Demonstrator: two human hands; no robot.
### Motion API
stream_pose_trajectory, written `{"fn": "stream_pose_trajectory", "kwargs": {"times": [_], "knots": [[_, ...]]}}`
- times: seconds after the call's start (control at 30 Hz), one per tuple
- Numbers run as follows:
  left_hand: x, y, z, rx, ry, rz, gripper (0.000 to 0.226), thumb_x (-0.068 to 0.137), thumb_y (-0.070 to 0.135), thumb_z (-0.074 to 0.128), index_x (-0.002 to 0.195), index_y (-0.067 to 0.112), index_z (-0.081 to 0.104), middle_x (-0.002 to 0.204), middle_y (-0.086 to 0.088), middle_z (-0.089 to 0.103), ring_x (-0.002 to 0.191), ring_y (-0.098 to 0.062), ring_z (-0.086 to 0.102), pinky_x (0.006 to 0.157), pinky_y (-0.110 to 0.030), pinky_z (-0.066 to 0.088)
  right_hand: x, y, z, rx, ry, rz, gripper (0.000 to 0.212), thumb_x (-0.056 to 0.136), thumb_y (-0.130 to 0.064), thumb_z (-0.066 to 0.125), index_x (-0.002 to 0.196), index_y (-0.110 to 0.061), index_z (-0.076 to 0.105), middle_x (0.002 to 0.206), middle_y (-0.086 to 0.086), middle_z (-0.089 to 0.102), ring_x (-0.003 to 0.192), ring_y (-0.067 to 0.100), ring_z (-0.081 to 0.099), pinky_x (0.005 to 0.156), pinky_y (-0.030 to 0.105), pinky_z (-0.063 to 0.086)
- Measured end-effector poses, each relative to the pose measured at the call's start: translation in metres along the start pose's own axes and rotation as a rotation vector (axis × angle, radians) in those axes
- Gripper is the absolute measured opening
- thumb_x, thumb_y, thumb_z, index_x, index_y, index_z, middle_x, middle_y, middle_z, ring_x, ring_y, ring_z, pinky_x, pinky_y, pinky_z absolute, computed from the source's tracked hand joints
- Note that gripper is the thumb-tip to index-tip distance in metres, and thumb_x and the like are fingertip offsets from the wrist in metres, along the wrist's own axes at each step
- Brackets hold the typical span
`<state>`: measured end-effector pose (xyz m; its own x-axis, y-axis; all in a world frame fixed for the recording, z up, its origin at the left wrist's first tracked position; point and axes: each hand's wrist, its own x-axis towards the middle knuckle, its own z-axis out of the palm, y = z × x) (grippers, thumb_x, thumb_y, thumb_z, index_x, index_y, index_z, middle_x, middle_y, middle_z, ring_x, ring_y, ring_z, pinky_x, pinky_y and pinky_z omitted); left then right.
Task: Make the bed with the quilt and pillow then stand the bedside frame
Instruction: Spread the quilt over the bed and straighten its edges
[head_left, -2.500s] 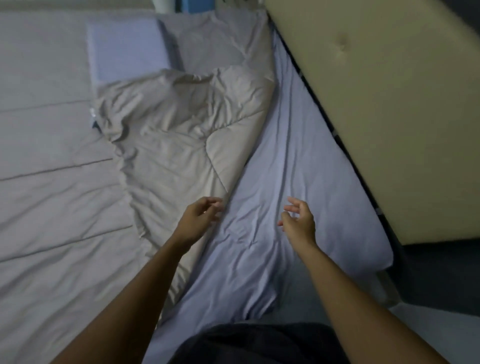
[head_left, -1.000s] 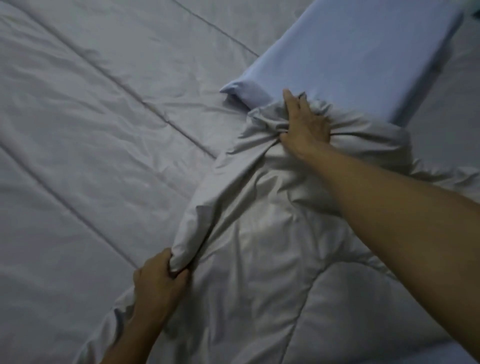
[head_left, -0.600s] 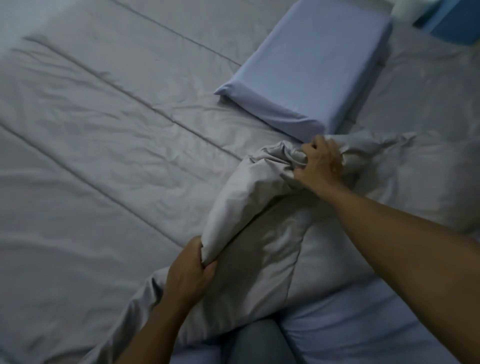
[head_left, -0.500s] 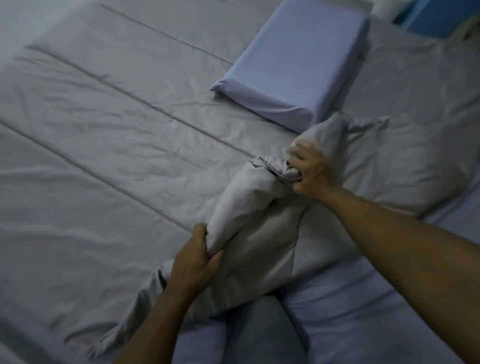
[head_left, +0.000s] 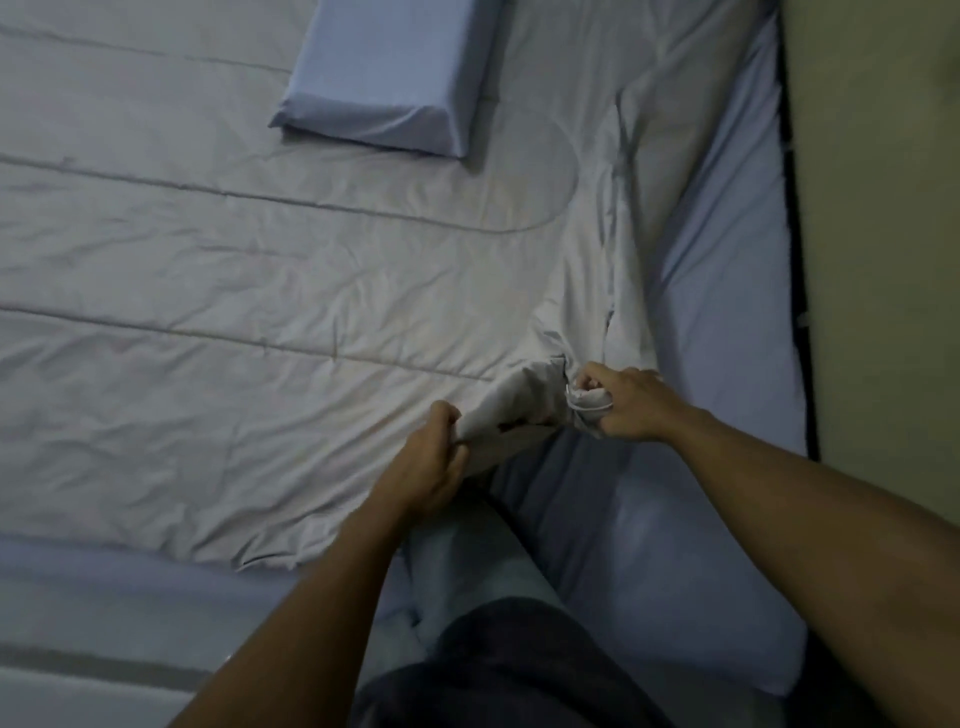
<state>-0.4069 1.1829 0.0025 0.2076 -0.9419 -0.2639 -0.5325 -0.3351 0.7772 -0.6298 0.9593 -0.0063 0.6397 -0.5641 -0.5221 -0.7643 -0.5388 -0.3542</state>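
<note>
A grey stitched quilt (head_left: 249, 291) lies spread over most of the bed, with its near right corner bunched up. My left hand (head_left: 428, 462) grips that bunched edge from the left. My right hand (head_left: 623, 402) grips the quilt's corner just to the right, fingers curled round the cloth. A pale blue pillow (head_left: 395, 67) lies flat on the quilt at the top. No bedside frame is in view.
A light blue bedsheet (head_left: 722, 322) shows bare along the right side and near edge of the mattress. A tall beige padded headboard (head_left: 883, 234) stands along the right. My dark-clothed knee (head_left: 498, 670) is at the bottom.
Both hands have pulled the folded-over quilt corner back toward me and to the right, flattening it over the bed. The pillow is now uncovered and farther from my hands.
</note>
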Motion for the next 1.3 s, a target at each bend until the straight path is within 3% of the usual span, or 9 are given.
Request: {"fn": "stream_pose_trajectory", "kwargs": {"times": [0.1,0.23,0.47,0.63,0.73,0.9,1.0,1.13,1.3], "knots": [[-0.010,0.015,0.017,0.008,-0.033,0.005,0.020,0.090,0.007,0.052,0.096,0.015,0.035,0.077,0.006,0.044,0.063,-0.006,0.041,0.060,-0.029,0.028,-0.045,0.019,0.007,0.104,-0.002,0.103,0.045,0.070,-0.045,0.068,0.107,-0.043,0.042,0.097,-0.007,0.066,0.087,0.024,0.066,0.076,0.036,0.053],[-0.023,0.031,0.030,0.031,-0.081,-0.056,0.022,0.090,0.009,0.056,0.099,0.012,0.035,0.074,0.000,0.052,0.061,-0.012,0.047,0.051,-0.026,0.032,-0.086,0.034,0.007,0.130,-0.022,0.157,0.058,0.061,-0.057,0.069,0.109,-0.043,0.040,0.103,-0.008,0.059,0.091,0.022,0.062,0.084,0.040,0.053],[-0.048,0.058,0.061,0.205,-0.188,0.036,0.037,0.088,0.049,0.043,0.114,0.025,0.034,0.076,0.003,0.056,0.076,-0.029,0.060,0.065,-0.036,0.045,-0.151,0.077,0.014,0.061,-0.117,0.324,0.046,0.061,-0.053,0.074,0.098,-0.037,0.051,0.103,-0.001,0.063,0.093,0.023,0.061,0.080,0.036,0.052],[-0.065,0.069,0.104,0.371,-0.377,0.025,0.044,0.089,0.069,0.042,0.126,0.046,0.039,0.109,-0.003,0.068,0.102,-0.028,0.065,0.082,-0.039,0.052,-0.207,0.123,0.036,0.077,-0.143,0.346,0.053,0.050,-0.061,0.068,0.097,-0.042,0.054,0.103,-0.004,0.066,0.096,0.024,0.063,0.082,0.034,0.053],[-0.071,0.074,0.127,0.528,-0.446,0.013,0.031,0.093,0.051,0.050,0.120,0.036,0.052,0.118,-0.001,0.063,0.107,-0.027,0.061,0.081,-0.035,0.048,-0.239,0.152,0.052,0.169,-0.046,0.354,0.039,0.048,-0.054,0.070,0.081,-0.041,0.052,0.090,-0.007,0.064,0.088,0.022,0.064,0.073,0.034,0.053],[-0.085,0.081,0.169,0.677,-0.497,-0.006,0.021,0.084,0.020,0.054,0.105,0.017,0.054,0.110,-0.007,0.062,0.104,-0.032,0.060,0.073,-0.031,0.039,-0.279,0.200,0.090,0.290,0.125,0.313,0.037,0.063,-0.037,0.082,0.097,-0.036,0.066,0.100,0.003,0.057,0.091,0.023,0.058,0.085,0.035,0.053],[-0.088,0.086,0.190,0.798,-0.556,-0.046,0.044,0.085,0.021,0.055,0.128,0.017,0.048,0.121,-0.011,0.061,0.112,-0.034,0.058,0.085,-0.035,0.042,-0.301,0.223,0.114,0.062,0.248,0.313,0.029,0.076,-0.034,0.074,0.105,-0.029,0.072,0.098,0.002,0.063,0.101,0.027,0.053,0.088,0.036,0.038],[-0.076,0.100,0.211,0.940,-0.701,-0.034,0.064,0.088,0.023,0.055,0.147,0.023,0.030,0.129,-0.011,0.057,0.117,-0.031,0.057,0.094,-0.034,0.045,-0.340,0.243,0.155,-0.159,0.319,0.325,0.026,0.053,-0.003,0.080,0.073,-0.018,0.070,0.079,0.002,0.060,0.087,0.027,0.046,0.069,0.036,0.033],[-0.048,0.119,0.238,0.889,-0.863,-0.028,0.044,0.090,0.036,0.056,0.131,0.029,0.042,0.120,-0.009,0.060,0.106,-0.027,0.061,0.083,-0.032,0.046,-0.370,0.231,0.194,-0.061,0.160,0.818,0.026,0.095,-0.015,0.048,0.117,-0.015,0.061,0.124,0.012,0.053,0.111,0.032,0.046,0.091,0.039,0.039]]}}
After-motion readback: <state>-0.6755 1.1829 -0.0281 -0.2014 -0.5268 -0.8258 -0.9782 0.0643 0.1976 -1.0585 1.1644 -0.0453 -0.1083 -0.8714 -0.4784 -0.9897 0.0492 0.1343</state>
